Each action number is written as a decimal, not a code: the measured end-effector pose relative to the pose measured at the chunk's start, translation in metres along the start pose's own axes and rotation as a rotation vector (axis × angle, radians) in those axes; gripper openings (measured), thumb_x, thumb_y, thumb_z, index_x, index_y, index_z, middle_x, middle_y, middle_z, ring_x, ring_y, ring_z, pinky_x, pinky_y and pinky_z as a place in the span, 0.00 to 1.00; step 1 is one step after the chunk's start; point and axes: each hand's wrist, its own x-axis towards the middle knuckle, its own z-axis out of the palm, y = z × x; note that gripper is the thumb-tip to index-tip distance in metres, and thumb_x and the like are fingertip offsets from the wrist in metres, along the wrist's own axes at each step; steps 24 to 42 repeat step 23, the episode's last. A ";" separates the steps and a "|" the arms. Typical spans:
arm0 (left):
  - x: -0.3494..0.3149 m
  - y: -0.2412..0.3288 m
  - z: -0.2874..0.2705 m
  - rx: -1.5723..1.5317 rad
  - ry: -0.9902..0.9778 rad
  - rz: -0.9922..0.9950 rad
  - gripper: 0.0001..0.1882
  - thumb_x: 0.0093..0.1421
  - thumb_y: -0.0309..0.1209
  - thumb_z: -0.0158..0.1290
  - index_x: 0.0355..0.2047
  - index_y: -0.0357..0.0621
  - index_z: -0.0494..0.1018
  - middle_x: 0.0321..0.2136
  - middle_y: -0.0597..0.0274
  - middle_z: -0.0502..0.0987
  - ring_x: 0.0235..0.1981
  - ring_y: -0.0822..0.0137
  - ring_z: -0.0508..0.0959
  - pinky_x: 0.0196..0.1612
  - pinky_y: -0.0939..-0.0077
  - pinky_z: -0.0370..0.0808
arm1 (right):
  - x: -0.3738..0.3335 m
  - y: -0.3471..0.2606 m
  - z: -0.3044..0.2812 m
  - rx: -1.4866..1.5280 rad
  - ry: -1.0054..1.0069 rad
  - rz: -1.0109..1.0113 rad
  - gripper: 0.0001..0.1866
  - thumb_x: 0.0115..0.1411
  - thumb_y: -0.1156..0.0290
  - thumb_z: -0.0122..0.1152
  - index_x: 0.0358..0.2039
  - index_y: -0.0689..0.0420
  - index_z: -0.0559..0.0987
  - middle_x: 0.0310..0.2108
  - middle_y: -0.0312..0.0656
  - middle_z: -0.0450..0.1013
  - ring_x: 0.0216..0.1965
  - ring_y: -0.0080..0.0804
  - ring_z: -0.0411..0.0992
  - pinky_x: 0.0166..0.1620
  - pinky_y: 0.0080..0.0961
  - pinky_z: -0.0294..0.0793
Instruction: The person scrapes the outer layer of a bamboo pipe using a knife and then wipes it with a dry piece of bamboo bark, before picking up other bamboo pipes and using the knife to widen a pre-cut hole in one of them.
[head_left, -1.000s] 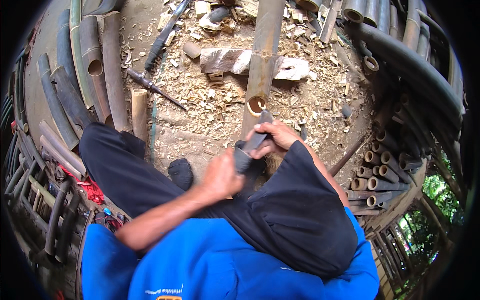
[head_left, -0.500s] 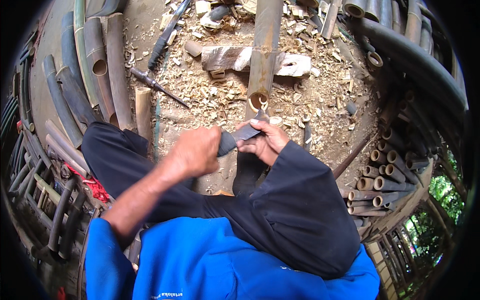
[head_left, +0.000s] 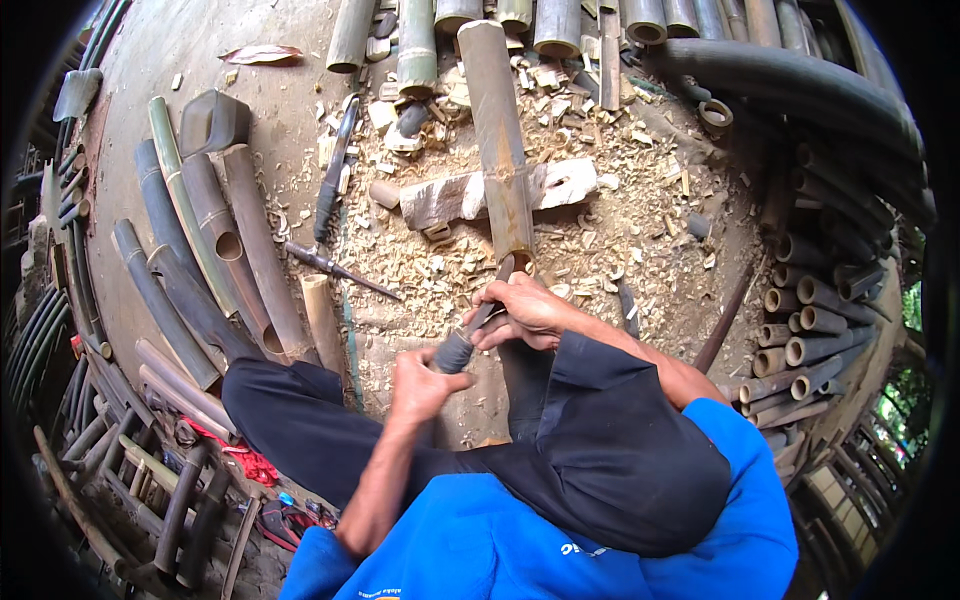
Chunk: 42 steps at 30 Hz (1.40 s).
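My left hand point(head_left: 420, 385) is closed around the dark wrapped handle of a knife point(head_left: 453, 352). My right hand point(head_left: 525, 312) pinches the same knife's blade, whose narrow tip sits at the near open end of a thick bamboo tube point(head_left: 503, 150). The tube points away from me and rests across a pale, rough wooden block point(head_left: 440, 201). How far the tip reaches inside the tube cannot be made out. Just below the tube's mouth is my leg point(head_left: 530, 385) in black trousers.
Wood chips point(head_left: 640, 230) cover the ground around the block. To the left lie long bamboo lengths point(head_left: 265, 250) and a thin-bladed tool with a dark handle point(head_left: 330, 190). Cut tubes point(head_left: 815, 350) are stacked at the right; more bamboo point(head_left: 416, 50) lies at the far side.
The view has shifted, showing more of the far ground. The knife blade has turned from showing its broad side to a narrow, steeper line, and both hands have turned with it.
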 end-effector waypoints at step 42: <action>-0.008 0.158 -0.006 1.400 0.306 0.806 0.11 0.45 0.29 0.66 0.25 0.35 0.77 0.25 0.49 0.84 0.25 0.50 0.85 0.30 0.65 0.82 | 0.020 0.062 -0.016 1.146 -0.589 -0.348 0.13 0.73 0.59 0.43 0.47 0.51 0.73 0.51 0.44 0.75 0.55 0.45 0.73 0.58 0.56 0.73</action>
